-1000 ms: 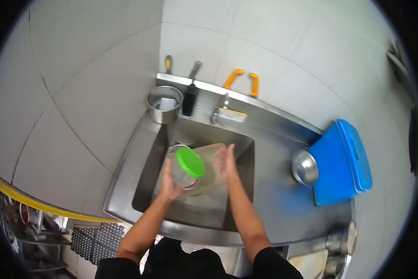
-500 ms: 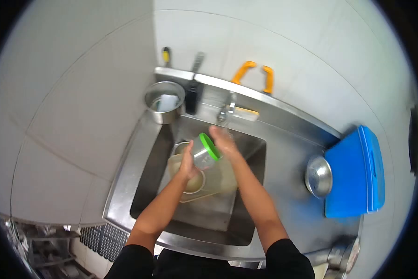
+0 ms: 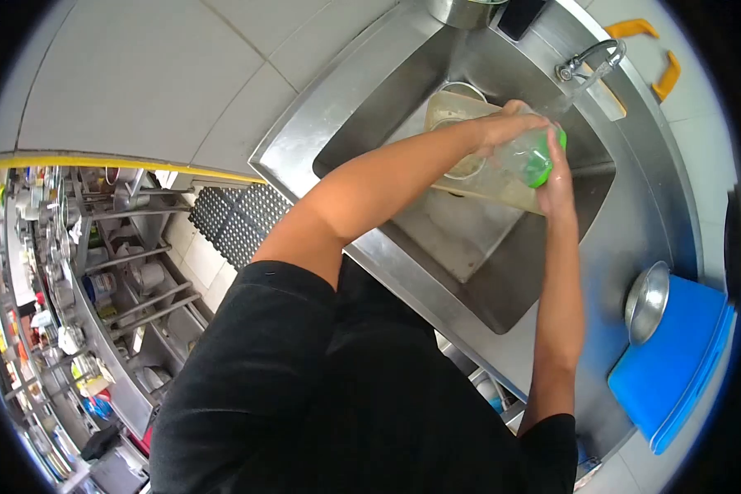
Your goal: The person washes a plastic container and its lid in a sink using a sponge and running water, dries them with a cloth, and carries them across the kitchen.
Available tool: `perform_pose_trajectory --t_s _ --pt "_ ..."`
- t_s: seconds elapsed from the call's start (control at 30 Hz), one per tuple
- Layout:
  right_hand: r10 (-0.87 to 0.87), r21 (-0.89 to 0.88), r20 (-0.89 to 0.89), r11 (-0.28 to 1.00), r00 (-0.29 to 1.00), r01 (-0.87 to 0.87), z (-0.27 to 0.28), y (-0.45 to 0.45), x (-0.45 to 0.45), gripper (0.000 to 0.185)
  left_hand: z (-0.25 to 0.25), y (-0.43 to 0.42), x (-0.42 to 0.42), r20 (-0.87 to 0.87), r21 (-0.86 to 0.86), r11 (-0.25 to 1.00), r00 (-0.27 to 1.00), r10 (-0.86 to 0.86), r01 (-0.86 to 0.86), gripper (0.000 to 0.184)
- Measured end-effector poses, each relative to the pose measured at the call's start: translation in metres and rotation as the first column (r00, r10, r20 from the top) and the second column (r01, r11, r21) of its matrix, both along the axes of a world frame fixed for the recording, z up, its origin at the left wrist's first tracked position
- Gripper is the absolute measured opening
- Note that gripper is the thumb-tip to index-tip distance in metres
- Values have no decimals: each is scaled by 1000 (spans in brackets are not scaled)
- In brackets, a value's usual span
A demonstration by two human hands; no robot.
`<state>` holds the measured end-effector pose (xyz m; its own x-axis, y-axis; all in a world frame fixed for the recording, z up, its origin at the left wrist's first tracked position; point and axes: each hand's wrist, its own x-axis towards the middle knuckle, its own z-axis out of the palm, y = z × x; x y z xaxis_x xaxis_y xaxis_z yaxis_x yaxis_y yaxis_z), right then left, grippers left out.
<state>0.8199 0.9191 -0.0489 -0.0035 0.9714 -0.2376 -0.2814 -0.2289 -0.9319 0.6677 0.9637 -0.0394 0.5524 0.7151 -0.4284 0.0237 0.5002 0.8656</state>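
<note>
Both hands are on a clear container with a green rim (image 3: 540,165), under the running faucet (image 3: 589,62) at the upper right of the sink (image 3: 469,239). My left hand (image 3: 510,130) wraps round the container's left and upper side. On its right side, the fingers of my right hand (image 3: 557,181) press against it near the green rim. Beneath the hands, a translucent tray (image 3: 502,191) lies tilted in the sink, with round bowls (image 3: 467,169) at its left part, partly hidden by my left forearm.
A metal bowl (image 3: 648,303) and a blue bin (image 3: 675,354) stand on the right counter. A metal pot (image 3: 462,11) is at the top edge. Orange handles (image 3: 668,76) are by the wall. Shelves with kitchenware (image 3: 140,280) and a black mat (image 3: 243,216) lie left.
The view has turned and shifted. My right hand, earlier apart from the container, now touches it. The container has moved nearer the faucet, and water now shows falling there.
</note>
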Motion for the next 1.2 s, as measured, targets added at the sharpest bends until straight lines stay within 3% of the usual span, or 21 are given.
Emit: perform_pose_trajectory --t_s 0.1,0.17,0.2,0.23,0.3,0.4,0.53,0.63,0.7,0.77,0.83,0.87,0.93,1.0,1.07,1.1,1.17,1.2 --pt "21 103 99 994 995 -31 -3 -24 -17 71 -6 -32 -17 89 -137 990 995 46 -33 76" --pt "-18 78 219 997 976 1 -11 -40 -34 72 -18 -50 -31 93 -272 959 990 106 -77 73" --pt "84 119 233 986 969 -115 -8 -47 -38 75 -8 -66 -42 116 -321 939 979 166 -121 72" --pt "49 173 364 978 930 -120 -6 -54 -47 75 -17 -69 -51 168 -424 903 974 154 -70 72" --pt "-7 301 582 931 813 -207 0 -65 -56 78 -25 -78 -63 191 -450 889 963 190 -86 70" --pt "-31 344 531 921 847 -182 6 -72 -76 81 -12 -84 -82 186 -516 853 962 201 -79 73" --pt "-138 403 631 899 764 -170 -4 -93 -80 80 0 -86 -90 174 -530 847 983 56 45 57" --pt "-187 410 562 909 805 -75 13 -117 -73 78 0 -92 -82 273 -561 818 961 35 129 55" --pt "-273 507 735 829 621 -235 25 -132 -67 73 5 -95 -75 332 -608 764 943 0 214 54" --pt "-270 515 746 813 609 -271 37 -138 -58 72 -7 -95 -68 377 -633 712 924 -58 303 51" --pt "-200 522 762 752 617 -401 51 -147 -46 75 -15 -100 -61 353 -628 765 928 119 141 44" --pt "-226 537 760 746 610 -393 56 -148 -38 75 -9 -95 -59 360 -610 777 928 97 155 44" --pt "-305 652 752 476 584 -591 65 -155 -26 81 0 -89 -56 279 -504 831 955 -102 236 39" --pt "-298 624 777 478 554 -618 71 -158 -18 86 1 -72 -51 270 -510 799 941 -203 319 42" --pt "-314 515 853 364 418 -776 80 -160 -1 81 2 -54 -48 271 -571 682 889 -368 457 45" --pt "-325 521 849 375 417 -767 78 -159 7 79 4 -48 -50 183 -544 735 912 -366 404 51" --pt "-301 572 814 570 498 -590 75 -153 26 77 7 -42 -53 312 -427 835 923 -224 347 59" --pt "-243 514 809 735 536 -443 90 -154 42 82 -19 -26 -60 464 -232 910 862 -206 343 59"
